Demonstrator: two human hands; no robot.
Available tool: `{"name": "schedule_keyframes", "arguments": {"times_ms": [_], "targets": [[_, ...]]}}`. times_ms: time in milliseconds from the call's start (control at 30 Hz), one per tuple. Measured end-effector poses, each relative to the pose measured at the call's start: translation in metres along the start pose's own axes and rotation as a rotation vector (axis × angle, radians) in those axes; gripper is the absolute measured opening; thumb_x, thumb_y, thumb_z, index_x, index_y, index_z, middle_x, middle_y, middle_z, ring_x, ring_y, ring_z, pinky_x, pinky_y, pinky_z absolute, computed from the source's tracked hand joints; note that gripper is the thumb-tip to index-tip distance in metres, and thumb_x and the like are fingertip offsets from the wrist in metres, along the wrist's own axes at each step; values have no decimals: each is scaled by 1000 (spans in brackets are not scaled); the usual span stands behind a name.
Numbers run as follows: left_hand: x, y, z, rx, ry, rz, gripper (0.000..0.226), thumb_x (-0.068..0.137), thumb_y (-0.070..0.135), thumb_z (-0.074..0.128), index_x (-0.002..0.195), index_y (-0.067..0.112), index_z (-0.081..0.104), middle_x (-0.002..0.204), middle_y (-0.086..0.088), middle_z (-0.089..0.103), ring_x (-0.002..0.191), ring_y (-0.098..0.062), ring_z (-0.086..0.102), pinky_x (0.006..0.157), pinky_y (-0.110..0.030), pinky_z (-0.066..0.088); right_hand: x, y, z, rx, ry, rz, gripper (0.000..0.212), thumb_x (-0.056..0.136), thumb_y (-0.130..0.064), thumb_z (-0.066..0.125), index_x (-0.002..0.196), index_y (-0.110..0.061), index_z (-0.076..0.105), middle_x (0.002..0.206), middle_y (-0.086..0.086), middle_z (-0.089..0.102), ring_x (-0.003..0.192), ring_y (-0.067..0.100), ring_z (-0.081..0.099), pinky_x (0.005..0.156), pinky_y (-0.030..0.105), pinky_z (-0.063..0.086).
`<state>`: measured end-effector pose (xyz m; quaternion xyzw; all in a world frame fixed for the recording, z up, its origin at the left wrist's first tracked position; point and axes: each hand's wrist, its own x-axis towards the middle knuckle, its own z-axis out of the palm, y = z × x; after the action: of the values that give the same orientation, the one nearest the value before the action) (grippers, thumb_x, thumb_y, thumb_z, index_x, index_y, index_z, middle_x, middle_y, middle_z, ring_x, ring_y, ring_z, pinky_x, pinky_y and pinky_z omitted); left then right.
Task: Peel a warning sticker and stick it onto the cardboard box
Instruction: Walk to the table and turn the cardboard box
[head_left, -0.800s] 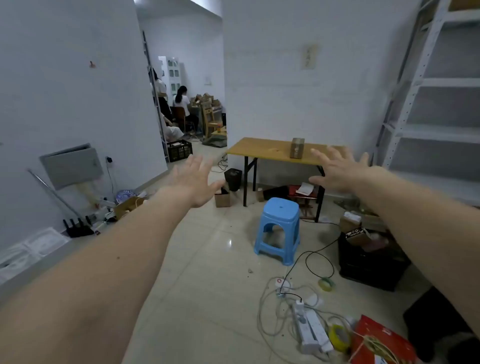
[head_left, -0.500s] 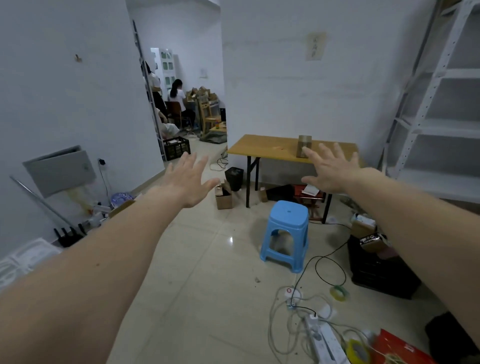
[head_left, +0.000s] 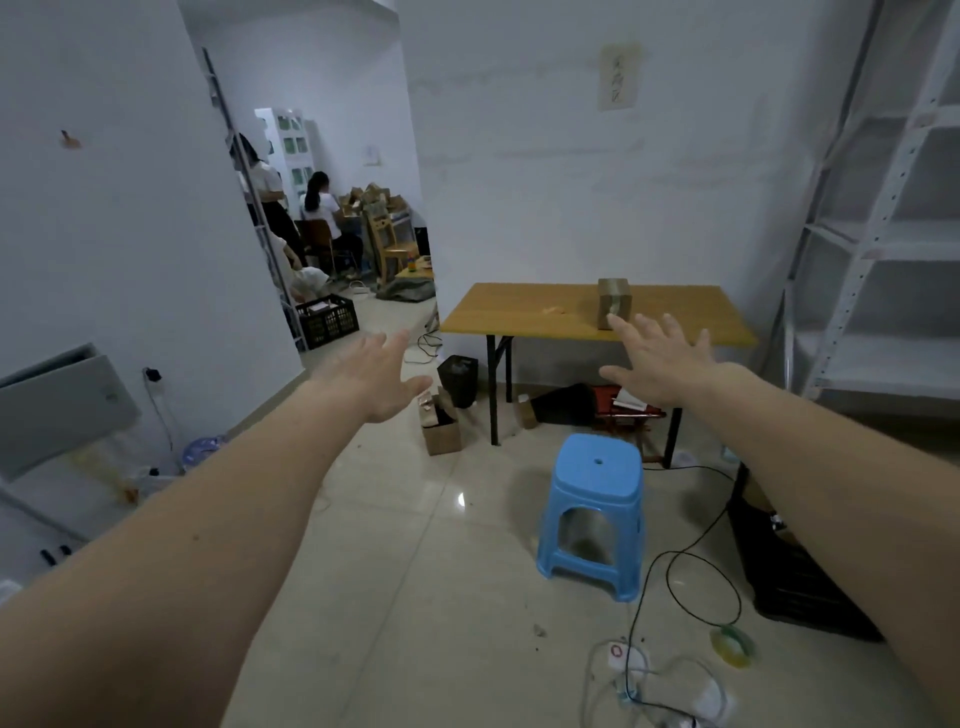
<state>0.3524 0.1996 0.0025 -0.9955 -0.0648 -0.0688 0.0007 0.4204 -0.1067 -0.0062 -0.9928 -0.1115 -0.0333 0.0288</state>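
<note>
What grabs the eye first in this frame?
Two bare arms stretch forward with both hands open and empty: the left hand over the floor at centre, the right hand in front of the wooden table. A small cardboard box stands on that table by the back wall. Nearer, a bright blue stool sits on the tiled floor, with loose cables trailing to its right.

View nearer table (head_left: 519, 317); cardboard box (head_left: 613, 301) larger; both arms still outstretched.

Wooden table (head_left: 519, 317) carries a taped box (head_left: 613, 301), upright; small yellowish scrap (head_left: 554, 310) beside it, perhaps a sticker.
</note>
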Motion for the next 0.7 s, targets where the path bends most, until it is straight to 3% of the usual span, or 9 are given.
{"name": "schedule_keyframes", "arguments": {"times_ms": [100,167,533,700], "targets": [[52,-1,4,-63,58,43,69,90,45,49,146,19,18,150,-9,34,138,-29,30,108,-46,33,57,-9,0,-25,-32,-19,67,92,-49,42,147,-26,10,154,9,25,140,34,23,109,59,22],[84,-7,12,-82,65,69,68,89,41,53,145,17,22,148,-9,36,137,-29,31,108,-45,33,92,-19,4,-32,-56,-24,67,92,-47,44,146,-24,14,151,10,31,136,34,30,107,57,27],[293,-85,44,-125,34,169,76,88,35,58,147,15,13,153,-11,27,141,-30,25,111,-44,28,279,-80,43,-15,-28,65,74,88,-44,53,146,-28,9,153,7,27,138,33,26,106,56,28],[392,-141,66,-102,-39,219,75,88,36,57,147,16,14,152,-11,29,139,-29,28,107,-44,33,365,-120,57,0,-49,145,76,88,-43,53,147,-28,8,154,7,23,139,34,24,107,58,29]]}}
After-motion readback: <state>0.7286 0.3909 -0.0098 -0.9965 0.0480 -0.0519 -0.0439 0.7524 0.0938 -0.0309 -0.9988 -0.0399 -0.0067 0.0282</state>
